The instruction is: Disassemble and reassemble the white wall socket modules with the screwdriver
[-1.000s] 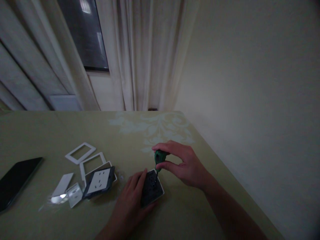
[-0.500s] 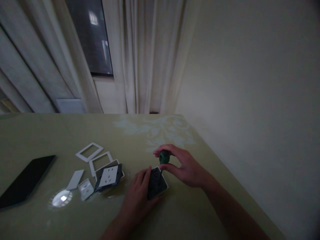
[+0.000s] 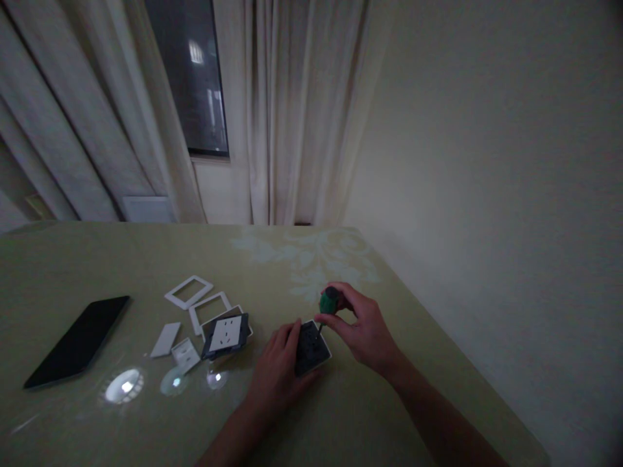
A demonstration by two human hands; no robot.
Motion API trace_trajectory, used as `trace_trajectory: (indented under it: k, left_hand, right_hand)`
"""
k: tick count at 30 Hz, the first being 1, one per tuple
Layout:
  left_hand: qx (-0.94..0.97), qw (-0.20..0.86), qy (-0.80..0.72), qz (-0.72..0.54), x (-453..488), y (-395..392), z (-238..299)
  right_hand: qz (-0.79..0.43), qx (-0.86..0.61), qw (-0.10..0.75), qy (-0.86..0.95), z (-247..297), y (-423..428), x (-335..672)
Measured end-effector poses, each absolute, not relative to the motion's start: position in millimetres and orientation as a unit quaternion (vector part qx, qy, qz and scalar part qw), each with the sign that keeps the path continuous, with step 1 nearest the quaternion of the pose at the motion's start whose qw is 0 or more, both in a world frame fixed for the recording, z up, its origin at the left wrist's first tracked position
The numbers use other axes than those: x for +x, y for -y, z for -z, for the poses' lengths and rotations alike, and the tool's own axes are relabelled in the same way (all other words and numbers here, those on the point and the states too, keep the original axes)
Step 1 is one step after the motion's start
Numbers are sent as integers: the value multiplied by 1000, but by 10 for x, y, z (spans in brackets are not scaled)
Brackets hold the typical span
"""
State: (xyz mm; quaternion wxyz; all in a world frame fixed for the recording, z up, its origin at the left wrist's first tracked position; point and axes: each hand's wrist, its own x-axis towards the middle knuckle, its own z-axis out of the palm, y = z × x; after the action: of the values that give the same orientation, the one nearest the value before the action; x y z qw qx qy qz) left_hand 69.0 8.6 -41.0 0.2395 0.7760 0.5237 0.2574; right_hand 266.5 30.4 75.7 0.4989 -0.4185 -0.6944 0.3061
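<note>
With its back turned up, a dark wall socket (image 3: pixel 311 350) with a white edge rests on the table. My left hand (image 3: pixel 280 366) is closed around its left side, the thumb along the near edge. A screwdriver (image 3: pixel 329 301) with a green and black handle is pinched in my right hand (image 3: pixel 363 327). Its thin shaft slants down to the far right part of the socket's back; the tip's exact seat is too small to make out. Left of my left hand, another socket (image 3: pixel 226 333) with a white face and dark frame lies face up, propped on white parts.
White frames (image 3: pixel 189 292) lie behind the face-up socket. A white cover plate (image 3: pixel 166 340) and a small white socket piece (image 3: pixel 185 355) are left of it. A black tablet (image 3: pixel 78 340) lies farther left. The wall (image 3: pixel 487 194) borders the table's right side.
My view has shifted, so the tabletop things appear farther right. The screwdriver handle now leans more to the right, its tip still at the socket's back. My left hand keeps its hold.
</note>
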Motion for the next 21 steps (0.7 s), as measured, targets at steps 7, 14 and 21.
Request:
trace_trajectory:
  k: [7,14,21]
  left_hand:
    - [792,201,-515,-258,679,-23,417]
    - [770,15,-519,-371,357,-13,-113]
    - [637,-87,-722,-257,-1078,-230,-326]
  right_hand:
    - [-420,-384,615,545,-735,-291,3059]
    - [-494,-403,658,400,-323,-439,3542]
    - [-591,-395,622,328,-64,-300,3582]
